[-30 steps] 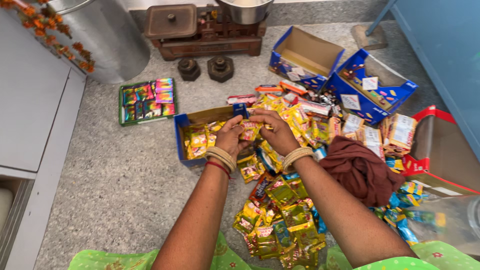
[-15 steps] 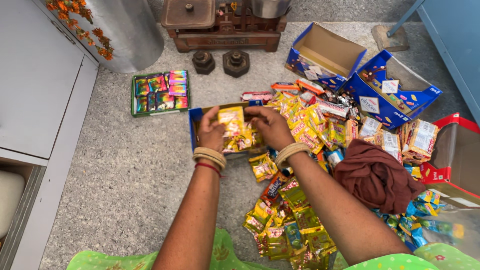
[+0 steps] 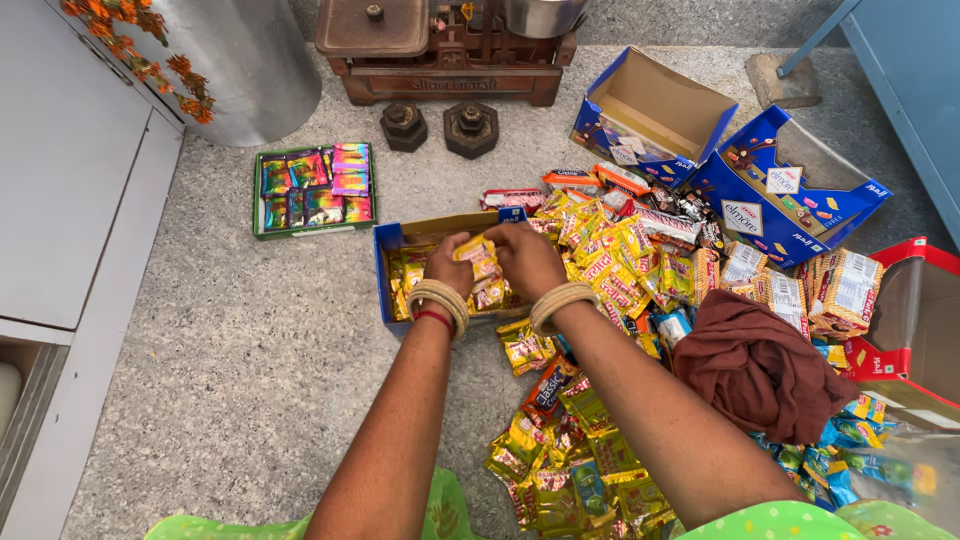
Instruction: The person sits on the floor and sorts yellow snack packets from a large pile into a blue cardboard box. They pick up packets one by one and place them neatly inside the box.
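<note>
while the left hand (image 3: 452,268) and the right hand (image 3: 524,258) close together on one small yellow packet (image 3: 481,258), gripping it from either side, they hold it just above an open blue box (image 3: 432,272) lined with more yellow packets. right of the right hand spreads a heap of yellow packets (image 3: 612,268) too many to count, with a brown cloth (image 3: 760,368) beyond it and two open blue cartons (image 3: 730,150) farther off. ahead of the left hand lie one green tray of shiny sachets (image 3: 312,188) and two iron weights (image 3: 438,126).
</note>
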